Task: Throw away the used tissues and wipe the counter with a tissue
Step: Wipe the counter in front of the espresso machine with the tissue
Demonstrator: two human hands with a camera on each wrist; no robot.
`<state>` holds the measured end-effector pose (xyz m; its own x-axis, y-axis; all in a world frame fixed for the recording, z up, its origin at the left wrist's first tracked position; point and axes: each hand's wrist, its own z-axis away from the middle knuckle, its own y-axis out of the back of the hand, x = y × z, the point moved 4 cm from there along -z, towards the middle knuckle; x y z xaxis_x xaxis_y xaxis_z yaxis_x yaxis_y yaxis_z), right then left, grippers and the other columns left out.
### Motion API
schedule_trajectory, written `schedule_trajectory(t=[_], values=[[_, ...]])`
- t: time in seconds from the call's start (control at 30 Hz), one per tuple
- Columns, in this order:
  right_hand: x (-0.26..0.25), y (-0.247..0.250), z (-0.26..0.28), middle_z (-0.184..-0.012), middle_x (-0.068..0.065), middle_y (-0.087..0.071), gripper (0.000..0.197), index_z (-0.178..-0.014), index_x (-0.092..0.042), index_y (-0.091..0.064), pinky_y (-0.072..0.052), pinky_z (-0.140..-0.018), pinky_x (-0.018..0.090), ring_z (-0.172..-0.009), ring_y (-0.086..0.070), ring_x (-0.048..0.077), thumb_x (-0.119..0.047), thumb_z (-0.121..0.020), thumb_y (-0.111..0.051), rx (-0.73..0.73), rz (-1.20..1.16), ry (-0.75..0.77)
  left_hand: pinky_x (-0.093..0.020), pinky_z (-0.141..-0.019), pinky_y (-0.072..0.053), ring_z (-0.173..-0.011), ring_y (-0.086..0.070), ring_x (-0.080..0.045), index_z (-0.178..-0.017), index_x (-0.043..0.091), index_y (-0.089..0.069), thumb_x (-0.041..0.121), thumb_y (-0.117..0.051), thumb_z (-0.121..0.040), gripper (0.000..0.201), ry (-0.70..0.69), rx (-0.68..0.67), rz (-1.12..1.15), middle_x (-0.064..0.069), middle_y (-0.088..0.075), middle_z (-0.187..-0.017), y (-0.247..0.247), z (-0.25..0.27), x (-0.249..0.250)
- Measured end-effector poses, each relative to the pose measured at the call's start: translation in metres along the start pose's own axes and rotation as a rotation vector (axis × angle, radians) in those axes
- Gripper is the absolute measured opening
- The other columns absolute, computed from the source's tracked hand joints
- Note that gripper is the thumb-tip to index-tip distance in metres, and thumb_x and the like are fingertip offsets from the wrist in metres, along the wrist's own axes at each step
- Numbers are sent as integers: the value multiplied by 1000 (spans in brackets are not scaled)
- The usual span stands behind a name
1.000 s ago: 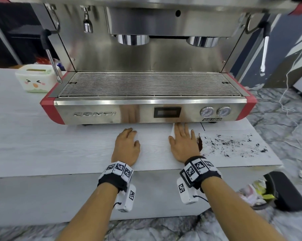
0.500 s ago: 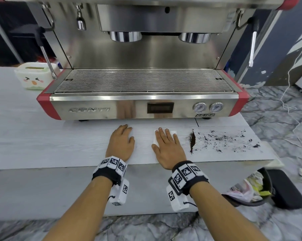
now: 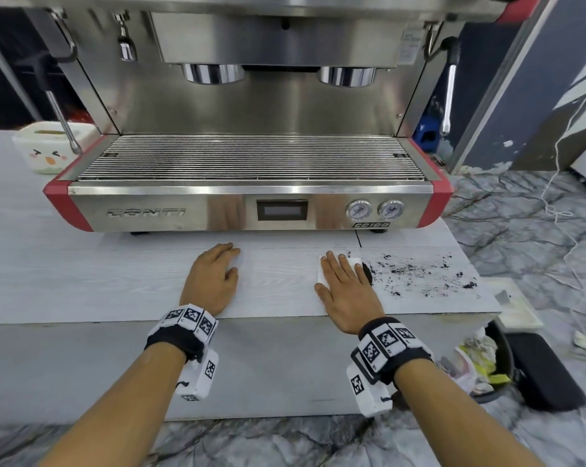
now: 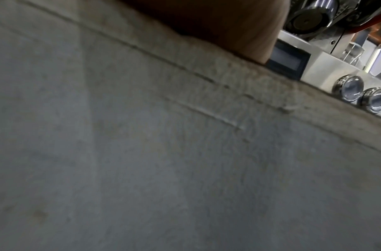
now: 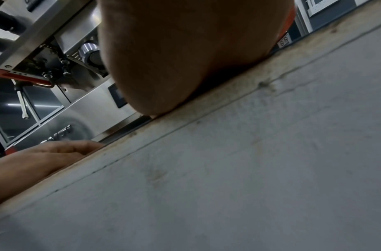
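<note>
Right hand [image 3: 347, 293] flat, fingers straight, pressing white folded tissue [image 3: 354, 263] on pale wood-grain table [image 3: 116, 284] before steel espresso machine [image 3: 251, 210]; left hand [image 3: 212, 281] flat, nearer its middle; black grounds [image 3: 419, 274] right.

An espresso machine [image 3: 251, 183] stands at the back of the counter [image 3: 83, 284]. In front of it the left hand [image 3: 214, 278] lies flat; to its right, the right hand [image 3: 345, 291] presses a tissue [image 3: 354, 262] (mostly hidden), with coffee grounds [image 3: 419, 274] scattered further right. A bin [image 3: 497, 362] sits on the floor below the counter's right end.
</note>
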<state>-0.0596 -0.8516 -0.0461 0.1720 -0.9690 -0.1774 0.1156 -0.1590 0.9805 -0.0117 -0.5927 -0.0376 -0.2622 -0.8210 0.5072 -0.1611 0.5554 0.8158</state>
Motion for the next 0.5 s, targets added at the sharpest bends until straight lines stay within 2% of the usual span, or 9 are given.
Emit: schedule_trajectory(t=[0.07, 0.17, 0.23, 0.33, 0.5], values=[[10, 4, 1, -162, 1, 4, 79, -153, -14, -1, 7, -118, 38, -149, 7, 19, -56, -86, 5, -8, -9, -16, -34, -112, -29, -129, -43, -26, -130, 11, -54, 9, -53, -88, 42, -7, -2, -1, -7, -50, -140, -2, 2, 5], [22, 10, 0, -162, 3, 5, 62, -153, -13, 0, 6, -119, 39, -149, 8, 21, -43, -101, -14, -8, -32, -75, -35, -114, -26, -132, -40, -26, -133, 12, -51, 12, -54, -89, 44, -16, -26, -7, -7, -47, -142, -7, 3, 18], [20, 15, -3, -162, 3, 5, 60, -153, -13, 1, 5, -120, 40, -149, 9, 21, -39, -102, -17, 38, -67, -95, -36, -116, -24, -135, -36, -24, -135, 13, -48, 15, -53, -90, 45, -12, -42, -3, -5, -44, -145, -11, 2, 28], [-4, 17, -11, -162, 1, 7, 60, -153, -14, 2, 7, -120, 41, -148, 12, 21, -38, -102, -19, 83, -115, -37, -38, -116, -24, -137, -34, -24, -136, 13, -47, 17, -53, -90, 46, -27, -50, -9, -6, -43, -145, -17, -5, 44], [-49, 4, -33, -162, -1, 7, 60, -153, -16, 1, 7, -120, 41, -148, 12, 20, -39, -102, -21, 45, -152, 27, -38, -116, -22, -137, -32, -24, -136, 14, -46, 21, -49, -90, 47, -14, -71, -70, -7, -42, -146, -32, -14, 50]])
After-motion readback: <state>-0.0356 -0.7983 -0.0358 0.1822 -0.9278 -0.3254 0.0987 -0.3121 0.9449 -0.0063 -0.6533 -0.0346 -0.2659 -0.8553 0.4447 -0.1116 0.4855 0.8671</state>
